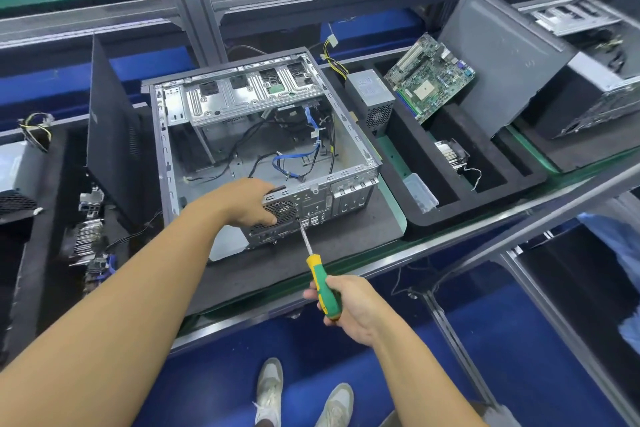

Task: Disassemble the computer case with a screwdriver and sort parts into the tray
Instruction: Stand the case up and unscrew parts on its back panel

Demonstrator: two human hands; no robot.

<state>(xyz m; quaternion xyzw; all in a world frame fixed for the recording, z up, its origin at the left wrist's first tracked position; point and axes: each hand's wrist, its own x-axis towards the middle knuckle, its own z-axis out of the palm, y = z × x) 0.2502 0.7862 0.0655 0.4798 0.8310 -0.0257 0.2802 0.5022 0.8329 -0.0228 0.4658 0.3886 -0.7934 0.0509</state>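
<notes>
At the near end of the open computer case (349, 180) on the table (346, 243), the left hand (247, 201) grips its top edge while the right hand (349, 305) clasps the screwdriver (322, 282), whose tip may slip if the shaft tilts.

Bare grey sheet-metal computer case (263, 94): unpainted stamped steel by looks, dull satin sheen. Green-and-yellow plastic-handled screwdriver (317, 269): handle smooth, bit glossy; shaft bright polished metal. Black foam tray (464, 206): dead matt, soft-looking. Green circuit board (429, 76): semi-gloss. Grey metal power supply box (372, 94): matt. Small clear plastic box (420, 192): frosty, translucent. Blue cables (294, 163): shiny plastic jacket.
</notes>
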